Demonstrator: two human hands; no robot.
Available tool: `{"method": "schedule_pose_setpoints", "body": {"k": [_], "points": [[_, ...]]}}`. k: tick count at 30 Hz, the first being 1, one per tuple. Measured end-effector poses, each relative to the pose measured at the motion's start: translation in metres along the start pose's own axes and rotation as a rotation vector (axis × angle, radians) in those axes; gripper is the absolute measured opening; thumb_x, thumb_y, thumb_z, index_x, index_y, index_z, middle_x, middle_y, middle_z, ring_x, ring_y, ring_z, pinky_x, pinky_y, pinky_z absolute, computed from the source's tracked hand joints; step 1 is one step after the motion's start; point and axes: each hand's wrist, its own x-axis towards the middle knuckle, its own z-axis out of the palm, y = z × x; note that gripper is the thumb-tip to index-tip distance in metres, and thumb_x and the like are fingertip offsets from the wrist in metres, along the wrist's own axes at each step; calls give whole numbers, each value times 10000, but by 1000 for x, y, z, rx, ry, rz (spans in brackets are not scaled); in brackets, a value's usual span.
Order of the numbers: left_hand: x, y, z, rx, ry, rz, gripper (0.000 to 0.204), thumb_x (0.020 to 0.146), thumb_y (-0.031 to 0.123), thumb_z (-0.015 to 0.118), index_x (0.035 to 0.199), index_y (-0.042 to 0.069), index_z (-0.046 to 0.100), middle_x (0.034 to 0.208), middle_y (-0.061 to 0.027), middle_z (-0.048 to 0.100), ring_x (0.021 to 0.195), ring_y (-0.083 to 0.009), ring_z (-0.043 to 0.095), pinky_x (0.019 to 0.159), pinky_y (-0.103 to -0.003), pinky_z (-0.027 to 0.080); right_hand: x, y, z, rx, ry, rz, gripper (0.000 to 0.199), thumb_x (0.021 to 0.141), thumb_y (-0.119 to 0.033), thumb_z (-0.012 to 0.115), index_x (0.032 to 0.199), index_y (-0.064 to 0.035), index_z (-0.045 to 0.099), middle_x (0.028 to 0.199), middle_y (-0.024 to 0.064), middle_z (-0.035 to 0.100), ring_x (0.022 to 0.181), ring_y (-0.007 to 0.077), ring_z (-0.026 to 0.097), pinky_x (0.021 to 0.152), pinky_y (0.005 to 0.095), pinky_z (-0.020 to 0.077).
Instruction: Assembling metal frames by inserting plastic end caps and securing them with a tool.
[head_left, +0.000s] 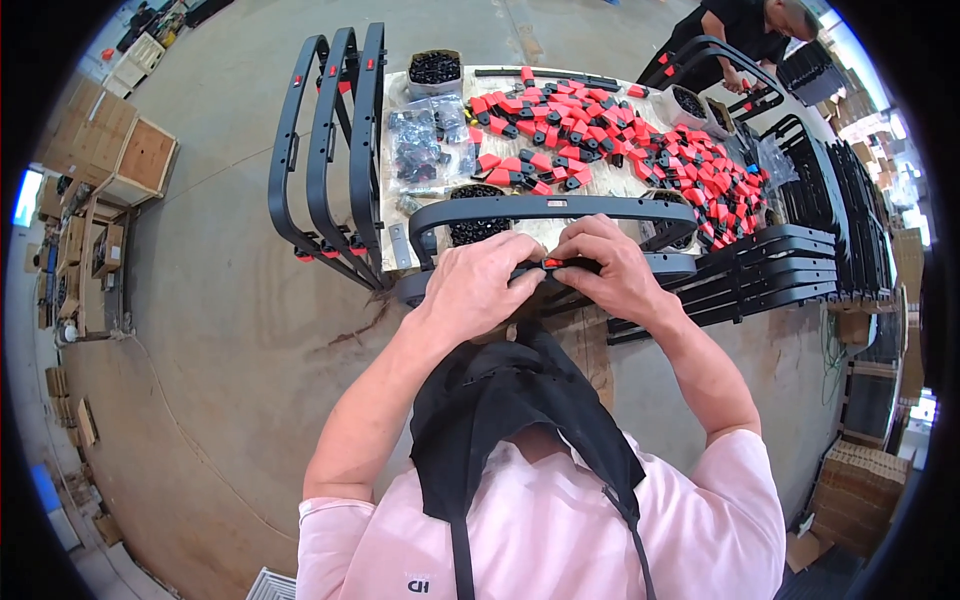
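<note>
Left hand: here on the near side, the left hand [478, 280] curls over the near bar of the black frame [560, 207]; thumb below, fingers above, clenched on the bar
Right hand: just beside it, the right hand [612, 270] pinches the same bar, thumb below and forefinger above; the two sets of fingertips nearly meet
Red piece: a small red piece [551, 263] sits right between those fingertips, on the near bar; whether the fingers press on it, I cannot tell
Black frame: it lies across the near edge of the table [394, 212], its far bar running left to right beyond both hands
Table top: a big heap of red-and-black pieces [570, 125] spreads from the middle to the right; clear plastic bags [428, 140] lie to the left; a box of black parts [435, 70] stands at the far left corner
Left side: three upright frames [325, 150] stand in a row against the table
Right side: stacked frames [760, 270] lie in layers near the table's right end
Far right: a co-worker [690, 45] bends over another frame [768, 98], hands near it
</note>
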Motion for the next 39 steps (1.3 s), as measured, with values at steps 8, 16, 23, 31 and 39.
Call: {"method": "schedule_pose_setpoints", "body": {"k": [8, 16, 23, 31, 39], "points": [[3, 4, 2, 0, 21, -38, 206, 928, 173, 804, 1107, 81, 759, 1051, -81, 768, 920, -321, 755, 778, -396, 605, 1, 2, -32, 263, -205, 424, 358, 979, -251, 772, 1257, -25, 765, 1159, 82, 788, 1076, 186, 715, 968, 374, 544], [7, 0, 7, -54, 36, -86, 177, 925, 199, 796, 1069, 96, 782, 1051, -66, 780, 913, -319, 762, 773, -406, 592, 8, 12, -19, 264, -165, 155, 279, 935, -213, 794, 1134, -20, 767, 1083, 132, 759, 1045, 287, 727, 945, 417, 564], [14, 1, -9, -163, -185, -261, 241, 994, 209, 750, 1179, 55, 760, 1057, -107, 793, 969, -275, 772, 853, -377, 589, 3, 19, -4, 61, -46, -127, 208, 891, -92, 791, 1063, -12, 706, 1056, 130, 704, 1011, 351, 692, 890, 444, 559], [49, -14, -30, -439, -592, -570, 437, 1118, 391, 636, 1283, -9, 703, 1098, -76, 783, 867, -112, 725, 747, -294, 571, 6, 20, 0, -15, 3, -233, 191, 910, -99, 770, 1059, -9, 692, 1027, 143, 674, 1012, 360, 672, 908, 459, 545], [62, -22, -33, -491, -771, -651, 478, 1118, 470, 634, 1225, 12, 720, 1028, -60, 780, 791, -107, 696, 705, -281, 567, 10, 19, -1, -1, 10, -250, 172, 898, -80, 758, 1038, -7, 691, 1018, 141, 669, 1005, 359, 672, 903, 460, 549]]}}
